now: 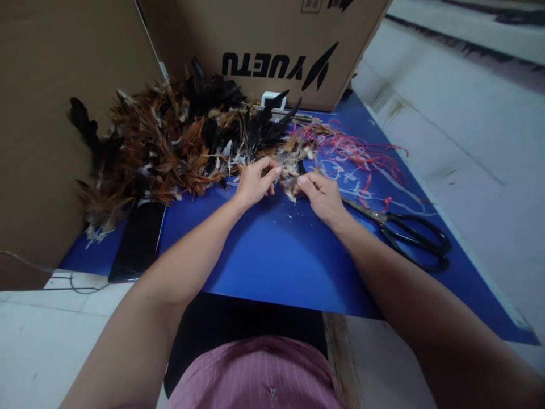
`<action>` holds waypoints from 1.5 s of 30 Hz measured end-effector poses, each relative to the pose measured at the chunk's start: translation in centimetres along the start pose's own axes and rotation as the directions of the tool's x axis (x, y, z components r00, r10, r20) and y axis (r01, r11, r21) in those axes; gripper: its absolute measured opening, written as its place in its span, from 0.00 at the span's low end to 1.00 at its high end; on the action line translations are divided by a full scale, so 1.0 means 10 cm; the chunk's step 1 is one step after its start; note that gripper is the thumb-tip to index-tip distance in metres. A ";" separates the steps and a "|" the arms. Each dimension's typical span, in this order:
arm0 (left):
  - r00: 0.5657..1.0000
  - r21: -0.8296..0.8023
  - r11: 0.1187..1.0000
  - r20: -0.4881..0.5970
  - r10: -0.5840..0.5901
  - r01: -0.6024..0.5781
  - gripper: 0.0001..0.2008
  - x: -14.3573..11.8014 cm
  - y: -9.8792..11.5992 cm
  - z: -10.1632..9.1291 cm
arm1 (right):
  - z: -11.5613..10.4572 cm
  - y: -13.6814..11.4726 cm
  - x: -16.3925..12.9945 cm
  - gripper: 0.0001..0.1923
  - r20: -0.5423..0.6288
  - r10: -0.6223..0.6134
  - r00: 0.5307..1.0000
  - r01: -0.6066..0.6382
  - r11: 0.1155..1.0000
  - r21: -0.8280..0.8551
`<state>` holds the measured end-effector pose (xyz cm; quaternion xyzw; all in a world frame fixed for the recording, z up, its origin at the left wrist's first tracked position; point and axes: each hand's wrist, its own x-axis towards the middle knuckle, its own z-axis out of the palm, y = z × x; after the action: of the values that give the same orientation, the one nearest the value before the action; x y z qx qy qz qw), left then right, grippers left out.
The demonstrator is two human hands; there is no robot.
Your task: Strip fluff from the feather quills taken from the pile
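At the centre of the blue sheet-covered counter [272, 255], both hands meet over a small tuft of pale, brown-flecked feathers [290, 170]. Left hand [254, 182]: grip closed, thumb and forefinger pinched on the tuft's left side, other fingers curled under. Right hand [321, 195]: grip closed too, thumb pressed down on the tuft's lower right edge; whether the fingers beneath also catch the feathers is hard to tell from this angle. Tuft sits just off the counter surface, between the two hands, touching both.

At 10 o'clock from the hands: large loose heap of rust-brown and black feathers [170, 142], spreading out to the left edge of the counter; its near fringe lies just beside the left hand. At 1 o'clock: tangle of red and white plastic strings [357, 156], trailing off to 3 o'clock. At 4 o'clock from the right hand: black-handled metal scissors [409, 233] lying flat, blades closed, tip pointing toward the right wrist, near but apart from it. At 8 o'clock: black slab-shaped phone [138, 241], screen dark, partly under the feather heap, overhanging the counter's near edge.

At 12 o'clock, behind everything: brown cardboard box with black "YUETU" lettering [272, 51], printed upside down from this view. A second plain cardboard panel [55, 125] stands at 9 o'clock. Small white flecks scattered on the blue surface beneath the hands.
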<state>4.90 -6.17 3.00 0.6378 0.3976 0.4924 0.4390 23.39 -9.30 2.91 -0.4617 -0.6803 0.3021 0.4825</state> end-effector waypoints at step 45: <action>0.964 -0.413 0.871 0.078 -0.256 0.265 0.10 -0.12 0.25 0.28 | 0.10 -0.22 -0.05 0.19 -0.064 0.289 0.955 -0.241 0.885 0.399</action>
<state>7.54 -8.55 4.72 0.4743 0.3599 0.4959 0.6321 21.81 -10.57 4.27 -0.4636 -0.5069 0.4648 0.5587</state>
